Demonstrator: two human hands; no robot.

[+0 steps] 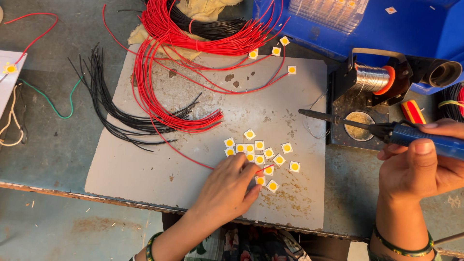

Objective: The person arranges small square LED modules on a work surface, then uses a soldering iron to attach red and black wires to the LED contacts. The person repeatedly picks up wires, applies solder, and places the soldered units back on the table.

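Note:
My left hand (228, 186) rests on the grey board (145, 169) and pinches the end of a red wire (193, 158) against a small white square chip with a yellow centre (268, 170). Several such chips (259, 145) lie clustered just beyond my fingers. My right hand (418, 166) grips a blue-handled soldering iron (425, 139); its dark tip (309, 112) points left over the board's right edge, above the chips.
Bundles of red wires (159, 87) and black wires (104, 96) lie across the board's far left. A solder spool on a stand (372, 77) and a round tin (358, 125) sit at right, a blue crate (415, 29) behind.

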